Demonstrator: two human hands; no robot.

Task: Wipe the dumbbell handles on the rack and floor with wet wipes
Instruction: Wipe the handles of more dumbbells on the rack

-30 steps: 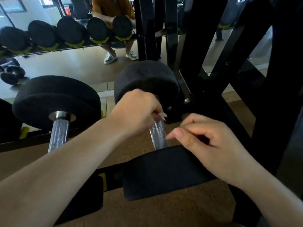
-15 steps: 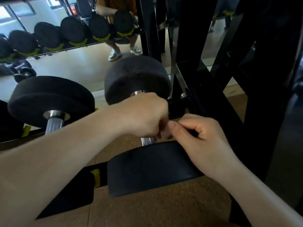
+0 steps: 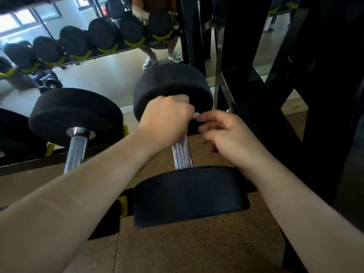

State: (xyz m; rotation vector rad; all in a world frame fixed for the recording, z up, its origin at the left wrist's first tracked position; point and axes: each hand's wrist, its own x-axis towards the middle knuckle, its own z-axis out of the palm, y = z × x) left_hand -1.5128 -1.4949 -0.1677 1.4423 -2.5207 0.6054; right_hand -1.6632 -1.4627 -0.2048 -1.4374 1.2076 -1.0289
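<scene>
Cork floor [image 3: 197, 243] underlies the dumbbell handle [image 3: 182, 154], running 12 to 6 o'clock; left hand [image 3: 165, 119] grips its far end, bare knurling toward 6, right hand [image 3: 226, 134] just beside at 3, fingers [image 3: 207, 122] loosely curled, hold unclear

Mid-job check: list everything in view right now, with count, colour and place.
dumbbell: one, black heads, centre, on rack.
handle: one, knurled steel, between its heads.
other dumbbells: two, black, to the left on rack; the farthest is cut off.
rack: one, black frame, right.
pads: yellow, on rack rails.
floor: cork-brown, below.
mirror: one, behind; reflects a dumbbell row and a person's legs.
white bit: one, between the hands; wipe or nail, cannot tell.
left hand: grips handle by the far head.
right hand: fingers curled, beside white bit.
</scene>
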